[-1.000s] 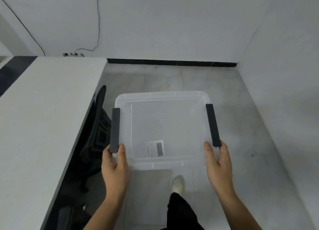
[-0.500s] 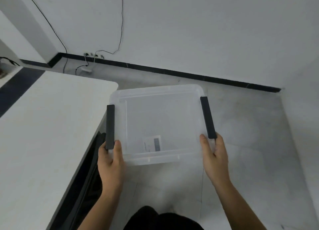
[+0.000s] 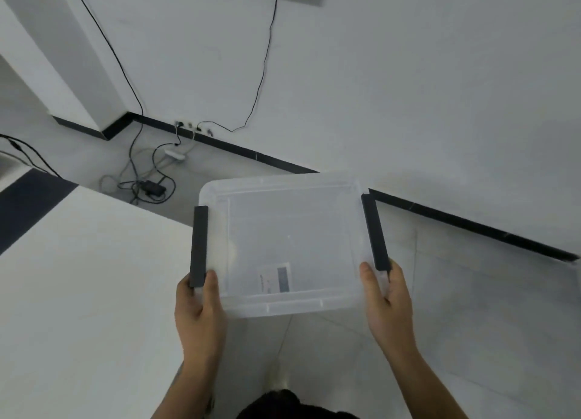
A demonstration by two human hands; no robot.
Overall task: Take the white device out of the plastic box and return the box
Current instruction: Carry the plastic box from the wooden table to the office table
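Observation:
I hold a clear plastic box (image 3: 289,230) in the air in front of me, over the floor beside a white table. It has a black handle strip on each side and a small label on its bottom. My left hand (image 3: 198,311) grips the near left corner at the left black strip. My right hand (image 3: 386,299) grips the near right corner at the right black strip. The box looks empty; no white device shows in it or anywhere in view.
The white table (image 3: 78,293) fills the lower left, its edge close to the box's left side. A power strip with tangled cables (image 3: 147,179) lies on the grey floor by the wall. A black skirting (image 3: 471,227) runs along the white wall ahead.
My view has swung up and left, bringing the wall, sockets and cables into sight. The box stays held in both hands and now sits nearer the table's far corner.

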